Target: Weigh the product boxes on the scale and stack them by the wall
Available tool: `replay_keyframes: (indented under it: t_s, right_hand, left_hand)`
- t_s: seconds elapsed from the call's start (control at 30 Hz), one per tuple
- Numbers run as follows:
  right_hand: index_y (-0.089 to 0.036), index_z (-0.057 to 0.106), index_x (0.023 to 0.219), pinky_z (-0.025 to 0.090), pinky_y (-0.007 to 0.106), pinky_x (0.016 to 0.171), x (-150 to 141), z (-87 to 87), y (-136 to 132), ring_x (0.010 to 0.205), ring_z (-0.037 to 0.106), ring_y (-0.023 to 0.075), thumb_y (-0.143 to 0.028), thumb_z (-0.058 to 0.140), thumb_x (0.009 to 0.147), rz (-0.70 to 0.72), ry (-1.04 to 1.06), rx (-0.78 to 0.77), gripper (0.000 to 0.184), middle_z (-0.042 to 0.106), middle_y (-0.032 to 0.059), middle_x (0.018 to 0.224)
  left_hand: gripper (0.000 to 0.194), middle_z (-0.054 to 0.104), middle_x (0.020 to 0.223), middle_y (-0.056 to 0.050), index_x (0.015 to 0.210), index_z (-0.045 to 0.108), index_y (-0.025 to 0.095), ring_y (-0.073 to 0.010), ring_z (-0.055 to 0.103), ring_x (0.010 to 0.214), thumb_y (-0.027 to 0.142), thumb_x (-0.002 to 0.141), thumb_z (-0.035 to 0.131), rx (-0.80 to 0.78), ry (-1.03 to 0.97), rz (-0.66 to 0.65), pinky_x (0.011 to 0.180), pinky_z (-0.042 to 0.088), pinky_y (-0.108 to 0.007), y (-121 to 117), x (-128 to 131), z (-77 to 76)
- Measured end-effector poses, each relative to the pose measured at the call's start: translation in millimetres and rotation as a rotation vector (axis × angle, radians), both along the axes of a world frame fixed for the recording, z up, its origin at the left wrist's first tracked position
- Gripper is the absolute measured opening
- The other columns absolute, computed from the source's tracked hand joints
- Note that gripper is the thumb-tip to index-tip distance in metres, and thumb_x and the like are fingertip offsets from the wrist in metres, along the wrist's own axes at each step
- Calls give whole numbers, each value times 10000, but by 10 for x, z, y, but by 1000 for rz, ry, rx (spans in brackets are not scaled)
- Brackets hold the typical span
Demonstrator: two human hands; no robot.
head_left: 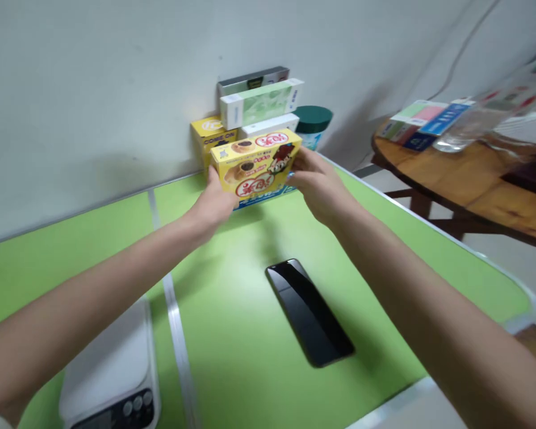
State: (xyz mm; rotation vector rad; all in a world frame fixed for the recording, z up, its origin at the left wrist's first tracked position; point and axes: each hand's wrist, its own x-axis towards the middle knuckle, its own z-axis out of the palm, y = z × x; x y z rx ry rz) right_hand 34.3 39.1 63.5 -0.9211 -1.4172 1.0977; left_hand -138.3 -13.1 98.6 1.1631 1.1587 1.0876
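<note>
Between my two hands is a yellow snack box [254,167] with red lettering, a cartoon figure and pictures of cookies. My left hand [215,204] grips its left end, thumb up along the edge. At the right end my right hand [317,182] is closed on the box, its fingers partly behind it. Just behind stand a yellow box marked "COME ON" [209,137], a pale green box [263,104], a white box [270,125] and a dark grey box [254,80]. I cannot tell whether the snack box touches the table.
A black phone [310,313] lies on the green table [223,333], nearer to me. At lower left sits a white kitchen scale [111,363]. A green-lidded tub [313,119] stands behind my right hand. To the right, a wooden table [486,185] carries boxes and a clear bottle [455,134].
</note>
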Motion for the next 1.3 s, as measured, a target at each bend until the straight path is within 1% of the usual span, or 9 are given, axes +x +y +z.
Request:
replay_keyframes:
  t_s: [0.17, 0.3, 0.4, 0.5, 0.67, 0.83, 1.0, 1.2, 1.3]
  right_hand:
    - [-321, 520, 1283, 291, 562, 1120, -451, 95, -1055, 1375, 368, 297, -134, 548, 626, 336, -87, -192, 683, 482, -20, 1444]
    - [-340, 362, 1434, 248, 552, 1150, -887, 130, -1703, 1432, 264, 287, -212, 578, 704, 571, -165, -292, 772, 284, -19, 1560]
    - [-380, 305, 1462, 265, 572, 1138, -1127, 143, -2030, 1428, 268, 302, -219, 579, 729, 641, -229, -326, 799, 254, -30, 1566]
    - [-403, 279, 1468, 280, 597, 1122, -1273, 115, -2231, 1414, 296, 318, -220, 584, 745, 664, -298, -337, 806, 278, -19, 1556]
    - [-412, 293, 1455, 258, 586, 1137, -1338, -23, -2324, 1422, 287, 296, -272, 580, 783, 683, -385, -357, 744, 286, 0, 1559]
    - [-367, 459, 1330, 377, 538, 1088, -1225, -74, -2149, 1359, 403, 307, -381, 652, 790, 522, -400, -390, 574, 397, 77, 1498]
    - [-356, 505, 1255, 559, 452, 876, -1204, -79, -2021, 1114, 621, 281, -429, 705, 756, 475, -400, -380, 542, 438, 113, 1439]
    - [-297, 389, 1377, 562, 471, 855, -1412, -173, -2005, 919, 681, 251, -452, 669, 802, 623, -448, -378, 658, 682, 106, 1020]
    - [-304, 479, 1300, 557, 459, 882, -1550, -186, -1961, 1021, 656, 279, -433, 673, 806, 649, -479, -302, 546, 672, 113, 1131]
  left_hand:
    - [955, 246, 1572, -5, 1470, 223, 257, -232, 146, 1463, 28, 579, 483, -95, 231, 46, 1199, 118, -410, -1197, -953, 172]
    - [965, 292, 1556, -7, 1502, 144, 302, -310, 109, 1463, 158, 626, 523, -282, 312, 169, 1163, 210, -516, -2070, -1584, 273]
    - [956, 376, 1514, -3, 1500, 175, 336, -339, 207, 1437, 191, 622, 523, -292, 297, 264, 1122, 310, -533, -2545, -1874, 212]
    - [930, 410, 1491, 5, 1495, 197, 362, -336, 263, 1418, 190, 644, 531, -247, 336, 327, 1106, 357, -519, -2832, -2039, 1]
    - [948, 285, 1555, -4, 1518, 76, 318, -288, 211, 1442, 178, 696, 529, -240, 372, 334, 1150, 288, -490, -2983, -2164, -386]
    - [924, 84, 1601, -95, 1522, 9, 228, -302, 73, 1464, 217, 765, 540, -269, 391, 406, 1160, 173, -531, -3063, -2399, -456]
    - [818, 257, 1566, -90, 1499, 171, 314, -325, 245, 1429, 313, 798, 592, -227, 479, 402, 1127, 292, -510, -3150, -2647, -456]
    - [792, 459, 1436, -97, 1469, 256, 334, -288, 532, 1222, 287, 779, 641, -205, 502, 315, 942, 516, -438, -2976, -2584, -496]
    - [654, 497, 1387, -91, 1387, 422, 301, -256, 577, 1147, 211, 776, 638, -119, 463, 208, 950, 510, -426, -2845, -2565, -534]
